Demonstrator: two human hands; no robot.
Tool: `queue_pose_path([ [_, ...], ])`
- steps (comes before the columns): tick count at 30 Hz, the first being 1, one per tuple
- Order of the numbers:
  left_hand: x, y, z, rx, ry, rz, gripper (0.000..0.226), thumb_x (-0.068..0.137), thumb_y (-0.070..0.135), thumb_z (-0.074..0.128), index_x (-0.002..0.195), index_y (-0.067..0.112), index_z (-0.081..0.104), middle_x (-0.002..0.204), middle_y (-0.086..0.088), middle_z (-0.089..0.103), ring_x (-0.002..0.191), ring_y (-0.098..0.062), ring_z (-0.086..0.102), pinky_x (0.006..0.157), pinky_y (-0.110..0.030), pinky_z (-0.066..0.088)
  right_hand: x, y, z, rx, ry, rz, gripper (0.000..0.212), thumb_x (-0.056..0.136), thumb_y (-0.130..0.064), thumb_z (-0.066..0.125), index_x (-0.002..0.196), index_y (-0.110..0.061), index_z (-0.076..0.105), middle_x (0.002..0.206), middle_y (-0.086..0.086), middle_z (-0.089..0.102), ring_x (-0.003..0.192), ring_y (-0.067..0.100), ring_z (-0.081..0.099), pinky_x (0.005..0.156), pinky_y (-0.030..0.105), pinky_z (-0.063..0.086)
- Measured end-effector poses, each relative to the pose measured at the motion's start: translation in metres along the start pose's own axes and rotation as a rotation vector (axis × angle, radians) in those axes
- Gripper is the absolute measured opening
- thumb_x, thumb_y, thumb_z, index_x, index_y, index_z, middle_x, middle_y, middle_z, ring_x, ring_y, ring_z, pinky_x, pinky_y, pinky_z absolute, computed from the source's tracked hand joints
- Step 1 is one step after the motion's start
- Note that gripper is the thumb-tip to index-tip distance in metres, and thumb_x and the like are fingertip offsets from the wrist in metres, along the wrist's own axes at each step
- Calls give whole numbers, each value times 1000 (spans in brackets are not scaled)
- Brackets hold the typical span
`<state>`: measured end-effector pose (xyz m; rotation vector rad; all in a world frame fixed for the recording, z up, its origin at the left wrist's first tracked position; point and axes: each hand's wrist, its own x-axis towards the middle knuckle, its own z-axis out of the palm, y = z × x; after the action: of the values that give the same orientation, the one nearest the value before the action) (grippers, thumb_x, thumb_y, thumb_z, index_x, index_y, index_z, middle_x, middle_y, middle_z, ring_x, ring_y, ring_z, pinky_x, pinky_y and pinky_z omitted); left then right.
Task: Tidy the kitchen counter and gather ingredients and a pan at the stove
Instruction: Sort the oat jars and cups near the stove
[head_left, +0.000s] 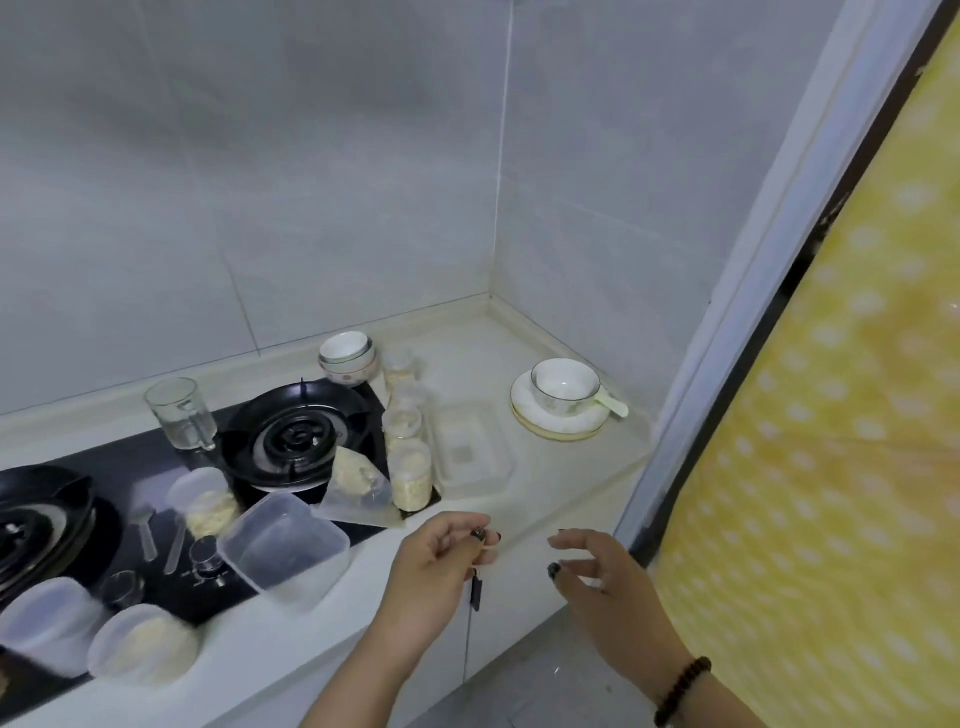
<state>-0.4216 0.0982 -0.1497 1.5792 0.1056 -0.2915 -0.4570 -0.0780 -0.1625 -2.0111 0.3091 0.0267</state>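
My left hand (447, 558) hovers over the counter's front edge with loosely curled fingers and nothing visible in it. My right hand (597, 569) hangs beside it, fingers relaxed and spread, also holding nothing. Just beyond my left hand lie a clear plastic bag of yellowish grains (358, 483) and a tilted clear plastic box (285, 551) on the black gas stove (156, 452). A row of small jars with yellowish contents (408, 441) lines the stove's right edge. No pan is in view.
A glass mug (182, 413) stands between the two burners (298, 434). Stacked bowls (347, 357) sit at the back. A clear tray (470, 452) and a plate with a bowl and spoon (563, 402) are on the right. Tubs (140, 644) crowd the lower left. A yellow dotted curtain (831, 467) hangs right.
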Motion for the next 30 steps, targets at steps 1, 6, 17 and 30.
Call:
queue_pose_path([
  [1,7,0,5,-6,7,-6,23,94,-1,50,98,12,69,89,-2,75,76,-9,71,68,-16,51,6,5,-4,0,-10,4,20,92,-15,60,104,-30,59,122,-18,52,101,2,58,69,10,44],
  [6,36,3,10,-20,62,-33,21,94,0,51,100,12,68,89,-1,75,80,-14,71,71,-19,52,36,17,-14,-43,-83,9,18,93,-20,57,106,-33,56,124,-17,50,104,2,58,74,9,43],
  [17,153,17,-26,-106,225,6,20,92,-4,53,96,9,68,89,-8,74,81,-21,67,72,-27,49,145,-14,3,-96,-140,-68,19,93,-22,57,103,-37,52,120,-24,47,100,-7,55,69,4,45],
  [30,268,8,-81,204,398,41,23,87,4,63,98,25,65,99,10,68,94,2,60,79,-16,44,264,-39,71,-68,-229,-98,21,90,-17,58,104,-31,58,117,-23,49,102,-2,57,79,14,47],
])
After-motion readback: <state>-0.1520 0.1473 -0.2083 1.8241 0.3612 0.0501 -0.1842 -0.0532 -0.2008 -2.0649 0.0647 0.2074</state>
